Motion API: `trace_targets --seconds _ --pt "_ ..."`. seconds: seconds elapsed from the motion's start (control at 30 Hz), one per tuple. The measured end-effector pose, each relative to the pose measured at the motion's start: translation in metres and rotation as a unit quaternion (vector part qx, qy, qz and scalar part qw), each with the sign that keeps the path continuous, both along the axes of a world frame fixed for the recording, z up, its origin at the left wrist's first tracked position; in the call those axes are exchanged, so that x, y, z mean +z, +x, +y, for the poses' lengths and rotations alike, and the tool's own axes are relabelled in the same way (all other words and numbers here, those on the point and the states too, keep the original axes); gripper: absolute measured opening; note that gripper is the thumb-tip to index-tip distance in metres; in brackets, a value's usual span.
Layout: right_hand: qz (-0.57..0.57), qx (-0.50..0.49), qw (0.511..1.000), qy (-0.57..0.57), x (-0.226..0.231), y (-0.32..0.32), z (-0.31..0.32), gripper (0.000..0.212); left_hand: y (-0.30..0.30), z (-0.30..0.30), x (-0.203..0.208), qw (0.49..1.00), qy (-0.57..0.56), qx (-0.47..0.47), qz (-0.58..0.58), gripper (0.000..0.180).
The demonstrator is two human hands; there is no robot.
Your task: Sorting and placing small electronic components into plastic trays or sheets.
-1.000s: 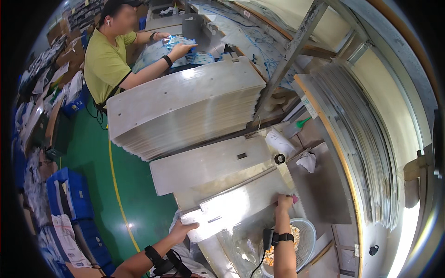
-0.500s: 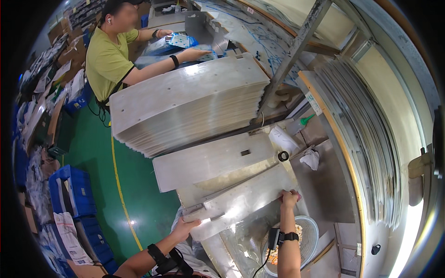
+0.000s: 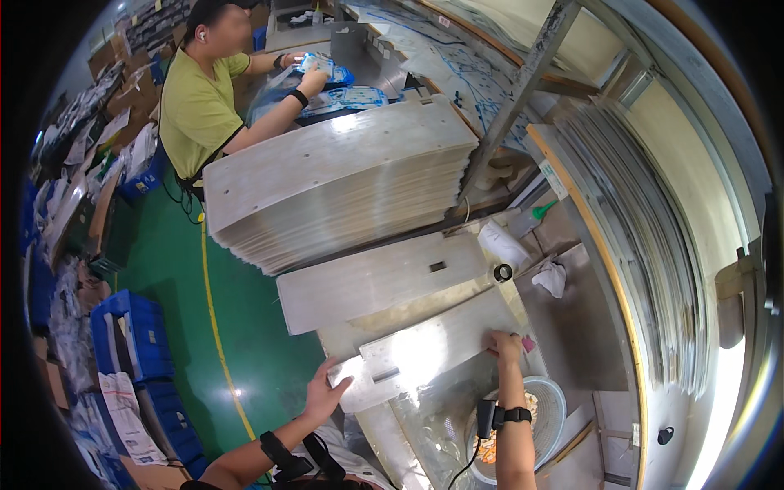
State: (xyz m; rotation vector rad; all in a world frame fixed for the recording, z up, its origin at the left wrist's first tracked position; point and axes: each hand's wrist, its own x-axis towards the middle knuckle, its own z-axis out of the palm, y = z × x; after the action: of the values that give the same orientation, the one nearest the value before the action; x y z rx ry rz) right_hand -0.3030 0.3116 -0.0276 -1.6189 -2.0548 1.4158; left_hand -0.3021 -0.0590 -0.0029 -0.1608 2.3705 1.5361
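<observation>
A long metal plate (image 3: 437,339) with a slot near its left end lies slantwise in front of me, glare across its middle. At its left end, my left hand (image 3: 324,394) is open, the thumb and fingers spread against the corner. My right hand (image 3: 505,349) is closed on the plate's right end, its fingertips partly hidden. A small pink piece (image 3: 528,344) lies just right of that hand. Under my right forearm stands a pale perforated basket (image 3: 558,412) with orange and white bits. Beyond the held plate, another slotted metal plate (image 3: 367,286) lies flat.
A tall stack of metal plates (image 3: 335,159) stands farther back. A co-worker (image 3: 196,106) handles blue-and-white pieces behind it. To the right are a white rag (image 3: 550,279), a black ring (image 3: 502,273), a green-tipped bottle (image 3: 539,211) and upright thin sheets (image 3: 645,253). Blue crates (image 3: 135,335) stand left.
My left hand's fingers have spread at the plate's end, and the slot now shows. My right hand has shifted slightly left, away from the pink piece. The co-worker's near hand has moved to the blue-and-white piece.
</observation>
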Motion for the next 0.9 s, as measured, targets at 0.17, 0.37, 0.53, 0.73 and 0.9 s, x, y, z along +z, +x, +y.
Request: trace_targets --seconds 0.17,0.37,0.53,0.73,0.9 --pt "0.038 -0.001 0.995 -0.095 0.042 0.002 -0.037 0.029 -0.009 -0.004 0.002 0.956 -0.135 -0.112 0.237 0.048" --pt "0.092 -0.034 0.973 -0.21 0.06 0.021 -0.092 0.03 -0.007 0.015 0.011 0.929 -0.201 -0.251 0.182 0.07" --pt "0.176 -0.064 0.927 -0.325 0.025 0.041 -0.105 0.043 0.006 0.025 0.017 0.85 -0.329 -0.342 0.231 0.097" --pt "0.241 -0.071 0.909 -0.334 0.059 0.066 -0.12 0.048 0.005 0.026 0.005 0.846 -0.337 -0.333 0.246 0.094" --pt "0.268 0.137 0.886 -0.352 0.126 0.141 -0.123 0.044 0.003 0.019 0.006 0.821 -0.373 -0.351 0.25 0.095"
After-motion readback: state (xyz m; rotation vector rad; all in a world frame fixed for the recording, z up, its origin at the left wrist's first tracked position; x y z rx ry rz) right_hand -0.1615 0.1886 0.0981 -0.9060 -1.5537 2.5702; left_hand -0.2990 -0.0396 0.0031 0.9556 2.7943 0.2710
